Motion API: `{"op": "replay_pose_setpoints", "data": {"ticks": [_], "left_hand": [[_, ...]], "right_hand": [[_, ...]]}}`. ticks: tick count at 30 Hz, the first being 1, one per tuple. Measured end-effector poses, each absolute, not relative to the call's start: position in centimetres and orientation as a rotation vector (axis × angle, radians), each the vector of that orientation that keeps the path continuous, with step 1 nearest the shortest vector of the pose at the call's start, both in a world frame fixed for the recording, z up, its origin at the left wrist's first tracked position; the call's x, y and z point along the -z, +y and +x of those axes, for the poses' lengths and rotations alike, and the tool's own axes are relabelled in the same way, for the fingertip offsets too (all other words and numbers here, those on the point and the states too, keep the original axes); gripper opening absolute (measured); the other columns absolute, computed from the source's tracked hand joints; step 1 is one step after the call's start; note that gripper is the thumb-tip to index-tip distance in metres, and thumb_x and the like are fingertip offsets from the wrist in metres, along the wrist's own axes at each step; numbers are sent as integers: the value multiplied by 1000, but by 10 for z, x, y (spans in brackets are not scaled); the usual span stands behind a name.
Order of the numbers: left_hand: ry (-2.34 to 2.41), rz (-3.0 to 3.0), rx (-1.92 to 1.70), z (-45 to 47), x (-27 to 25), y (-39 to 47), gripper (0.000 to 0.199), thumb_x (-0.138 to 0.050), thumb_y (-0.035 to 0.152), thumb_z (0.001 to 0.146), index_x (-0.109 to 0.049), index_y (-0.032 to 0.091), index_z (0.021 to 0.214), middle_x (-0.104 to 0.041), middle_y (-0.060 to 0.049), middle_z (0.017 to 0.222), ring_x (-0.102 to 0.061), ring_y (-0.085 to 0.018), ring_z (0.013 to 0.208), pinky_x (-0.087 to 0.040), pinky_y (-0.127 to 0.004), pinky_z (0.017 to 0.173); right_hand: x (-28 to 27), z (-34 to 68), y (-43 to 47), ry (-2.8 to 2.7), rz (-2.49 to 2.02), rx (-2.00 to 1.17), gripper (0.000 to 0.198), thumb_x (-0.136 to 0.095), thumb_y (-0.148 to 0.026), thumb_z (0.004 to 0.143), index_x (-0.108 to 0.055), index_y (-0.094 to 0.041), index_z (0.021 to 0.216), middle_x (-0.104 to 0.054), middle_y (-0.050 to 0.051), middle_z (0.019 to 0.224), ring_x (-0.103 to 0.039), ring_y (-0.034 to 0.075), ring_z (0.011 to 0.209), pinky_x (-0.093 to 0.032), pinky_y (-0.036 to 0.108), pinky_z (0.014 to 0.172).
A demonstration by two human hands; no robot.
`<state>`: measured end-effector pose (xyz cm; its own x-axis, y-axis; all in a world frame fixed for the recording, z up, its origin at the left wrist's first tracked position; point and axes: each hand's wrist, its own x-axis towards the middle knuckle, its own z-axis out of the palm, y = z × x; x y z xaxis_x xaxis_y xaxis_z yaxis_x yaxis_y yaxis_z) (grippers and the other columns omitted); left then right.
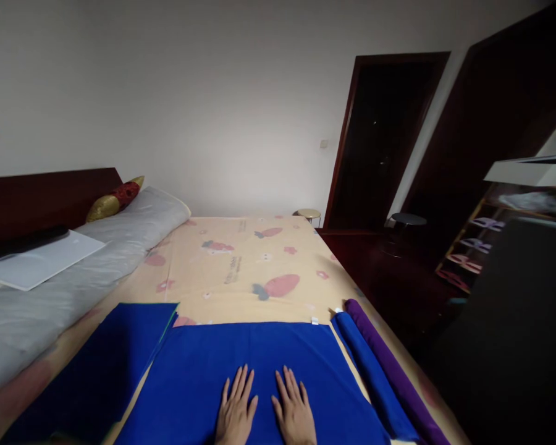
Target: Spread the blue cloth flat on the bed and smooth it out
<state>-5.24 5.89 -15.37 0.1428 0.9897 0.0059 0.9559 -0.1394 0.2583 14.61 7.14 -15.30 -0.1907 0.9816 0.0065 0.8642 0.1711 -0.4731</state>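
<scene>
Bedroom, strawberry-print bedsheet (241, 266): both hands, left hand (235, 408) and right hand (294, 411), spread flat side by side on blue cloth (250, 352) beneath them; probably soft, light, limp, best pinched at corners.

Hands: two, left hand (236, 409) and right hand (294, 410), lay flat side by side.
Flat blue cloths: two, one blue cloth (250, 377) under the fingers, another folded blue cloth (106, 358) left of them.
Rolled cloths: two, blue roll (370, 371) and purple roll (393, 371), right of the fingers.
Stools: two, far beyond the fingertips.
</scene>
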Motion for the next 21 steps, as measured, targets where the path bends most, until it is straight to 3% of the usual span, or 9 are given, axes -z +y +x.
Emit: {"op": "replay_pose_setpoints", "data": {"ticks": [6,12,16,21], "left_hand": [[2408,1916,-100,-147,143,46,58,-21,49,89,-17,31,144,-23,0,158,-24,-20,146,-24,-52,120],[2581,1606,135,-240,142,13,59,-12,44,90,-9,26,145,-17,-1,160,-19,-17,146,-26,-45,119],[2588,1716,181,-220,131,21,59,-15,41,90,-15,20,145,-22,-4,158,-23,-19,146,-29,-47,118],[2215,2118,-1,-124,132,54,55,-17,41,90,-18,26,144,-26,2,156,-25,-17,145,-29,-43,119]], "right_hand": [[159,245,71,-1905,-2148,-234,66,-30,-60,84,-27,-28,141,-30,7,156,-27,24,144,-29,53,118],[168,289,66,-1903,-2248,-112,65,-30,-55,85,-25,-24,142,-29,6,155,-28,25,144,-31,52,116],[168,252,69,-1874,-2242,-106,67,-31,-54,85,-27,-16,141,-29,12,154,-28,28,143,-30,53,118],[158,168,69,-2055,-1832,-457,63,-23,-57,87,-26,-26,141,-28,5,155,-26,25,143,-31,53,118]]}}
